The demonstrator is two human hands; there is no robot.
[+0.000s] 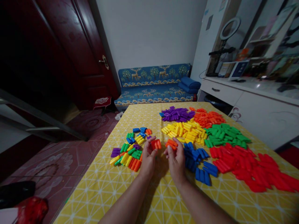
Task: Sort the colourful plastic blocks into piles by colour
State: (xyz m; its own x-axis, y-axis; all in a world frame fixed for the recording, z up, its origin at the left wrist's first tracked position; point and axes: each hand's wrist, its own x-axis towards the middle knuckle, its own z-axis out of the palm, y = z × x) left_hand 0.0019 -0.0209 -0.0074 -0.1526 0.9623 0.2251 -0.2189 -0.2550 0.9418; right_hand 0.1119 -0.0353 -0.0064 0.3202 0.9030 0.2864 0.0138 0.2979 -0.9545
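Over the middle of the table, my left hand (148,155) is closed on an orange-red plastic piece (157,144) made of rounded bars side by side. My right hand (176,157) pinches a similar orange piece (171,144); a small gap separates the two. Left of my left hand lies a mixed cluster of pieces, with orange (135,164), green (136,154) and purple (116,152) among them. Just right of my right hand is a blue heap (195,154), with a yellow heap (187,130) behind it.
Purple (177,114), orange (209,119), green (226,136) and red (249,165) heaps cover the table's right side. A patterned yellow cloth (93,199) covers the table. Beyond stand a blue sofa (154,90) and a white cabinet (263,105); a dark red door (77,53) is at left.
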